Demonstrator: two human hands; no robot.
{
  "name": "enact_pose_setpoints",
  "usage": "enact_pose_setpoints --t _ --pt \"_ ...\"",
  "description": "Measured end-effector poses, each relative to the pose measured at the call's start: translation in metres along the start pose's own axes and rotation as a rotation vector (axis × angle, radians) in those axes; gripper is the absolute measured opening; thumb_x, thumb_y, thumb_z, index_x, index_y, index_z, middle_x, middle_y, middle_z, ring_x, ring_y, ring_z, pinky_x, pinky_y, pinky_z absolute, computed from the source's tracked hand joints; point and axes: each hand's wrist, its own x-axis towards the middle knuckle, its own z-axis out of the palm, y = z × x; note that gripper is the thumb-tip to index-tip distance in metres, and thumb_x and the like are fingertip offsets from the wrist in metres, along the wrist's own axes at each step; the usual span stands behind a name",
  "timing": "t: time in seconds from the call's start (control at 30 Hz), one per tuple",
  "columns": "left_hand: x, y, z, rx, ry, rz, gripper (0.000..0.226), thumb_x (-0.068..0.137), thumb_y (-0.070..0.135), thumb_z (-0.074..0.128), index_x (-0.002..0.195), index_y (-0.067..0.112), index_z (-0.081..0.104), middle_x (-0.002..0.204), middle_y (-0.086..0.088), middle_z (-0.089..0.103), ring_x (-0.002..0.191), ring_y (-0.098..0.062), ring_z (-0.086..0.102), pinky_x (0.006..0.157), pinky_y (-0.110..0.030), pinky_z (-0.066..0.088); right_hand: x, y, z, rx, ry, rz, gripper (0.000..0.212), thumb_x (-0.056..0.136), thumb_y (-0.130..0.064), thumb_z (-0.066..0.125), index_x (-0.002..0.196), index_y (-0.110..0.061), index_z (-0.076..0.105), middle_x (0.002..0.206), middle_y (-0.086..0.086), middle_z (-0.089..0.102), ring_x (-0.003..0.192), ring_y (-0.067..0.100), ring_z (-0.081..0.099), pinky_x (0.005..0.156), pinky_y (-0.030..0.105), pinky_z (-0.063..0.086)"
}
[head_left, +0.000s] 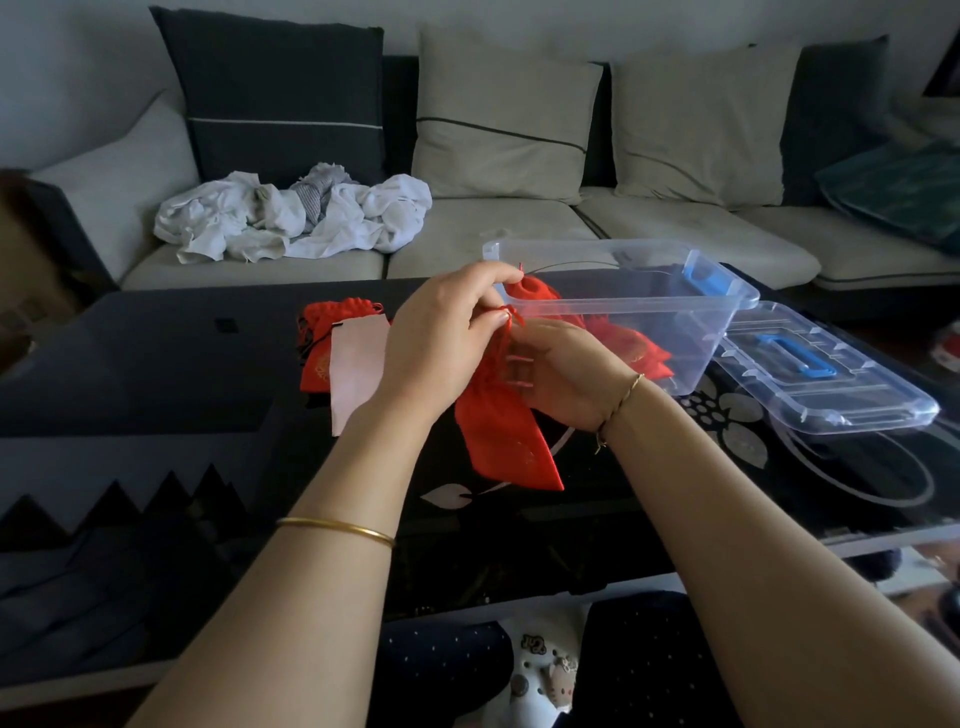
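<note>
A red drawstring pouch (511, 441) hangs above the black glass table (156, 364), held between both hands. My left hand (441, 338) pinches its red cord near the pouch's mouth. My right hand (563, 374) grips the gathered neck, with the cord wound over its fingers. More red pouches lie in the clear plastic box (691, 317) just behind my hands. Another red pouch (324, 332) lies on the table to the left, beside a pale pink pouch (356, 374).
The box's clear lid (826, 379) with a blue handle lies on the table at the right. A sofa with cushions runs along the far side, with crumpled white cloths (291, 213) on its seat. My knees and a white shoe show below the table's near edge.
</note>
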Motion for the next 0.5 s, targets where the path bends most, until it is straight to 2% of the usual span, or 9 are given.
enact_pose_setpoints --t 0.07,0.2,0.33,0.4,0.5 --pt "-0.0002 0.0015 0.0000 -0.030 0.027 -0.002 0.035 0.082 0.005 0.065 0.115 0.018 0.065 0.079 0.014 0.063 0.083 -0.001 0.055 0.077 -0.012 0.039 -0.0007 -0.0007 -0.0014 0.015 -0.019 0.021 0.017 0.094 -0.016 0.047 0.086 -0.013 0.062 0.076 0.002 0.062 0.065 0.013 0.058 0.067 0.027 0.050" --pt "0.0000 0.0004 0.0000 -0.123 0.029 -0.081 0.034 0.082 0.007 0.065 0.113 0.020 0.066 0.073 0.016 0.062 0.082 0.000 0.057 0.078 -0.007 0.039 -0.0005 -0.0009 -0.0044 0.013 0.015 0.019 0.021 0.098 -0.019 0.042 0.089 -0.013 0.061 0.080 0.002 0.063 0.063 0.012 0.058 0.060 0.025 0.049" --pt "0.0024 -0.0069 0.0005 -0.289 -0.019 -0.253 0.024 0.082 0.005 0.066 0.098 0.022 0.069 0.071 0.014 0.060 0.071 0.001 0.058 0.071 -0.010 0.043 0.0023 -0.0002 -0.0076 -0.023 0.119 -0.041 0.024 0.100 -0.024 0.039 0.093 -0.008 0.056 0.081 0.006 0.062 0.065 0.017 0.059 0.066 0.029 0.046" --pt "0.0022 -0.0072 -0.0005 -0.406 -0.052 -0.359 0.017 0.084 0.001 0.064 0.091 0.016 0.069 0.073 0.008 0.063 0.064 0.003 0.060 0.064 -0.008 0.044 0.0042 0.0019 -0.0092 -0.081 0.196 -0.083 0.026 0.099 -0.027 0.042 0.092 -0.007 0.058 0.078 0.005 0.062 0.063 0.016 0.059 0.068 0.030 0.045" --pt "0.0021 -0.0059 -0.0018 -0.569 -0.062 -0.524 0.010 0.088 0.004 0.060 0.091 0.007 0.069 0.078 -0.001 0.067 0.061 0.001 0.062 0.056 -0.007 0.044 0.0055 0.0037 -0.0079 -0.151 0.280 -0.131 0.031 0.097 -0.032 0.046 0.083 -0.009 0.061 0.076 0.006 0.064 0.061 0.016 0.059 0.067 0.030 0.046"
